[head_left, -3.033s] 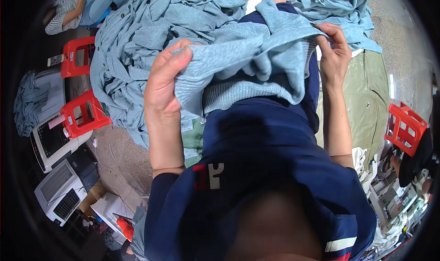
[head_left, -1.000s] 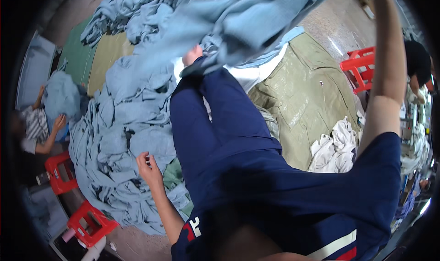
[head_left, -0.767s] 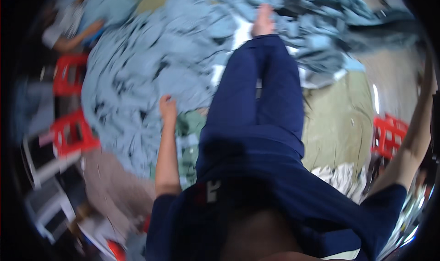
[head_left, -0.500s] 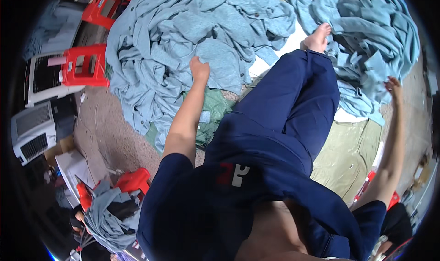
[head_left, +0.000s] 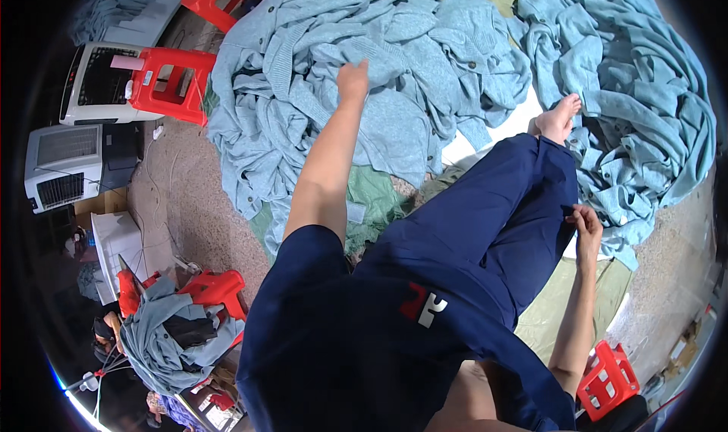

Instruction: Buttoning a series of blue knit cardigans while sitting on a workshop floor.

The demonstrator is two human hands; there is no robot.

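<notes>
On the floor ahead of the seated person lay a wide heap of pale blue knitted cardigans (head_left: 364, 75), and the left hand (head_left: 353, 78) reached out over it, fingers curled onto the knit fabric; whether they had pinched a fold could not be told. The right hand (head_left: 586, 229) rested against the navy blue trouser leg (head_left: 493, 219), fingers bent and holding nothing, just beside a second mound of pale blue knitwear (head_left: 629, 106). A red plastic stool (head_left: 173, 83) stood left of the heap, near a white boxy fan heater (head_left: 92, 83).
</notes>
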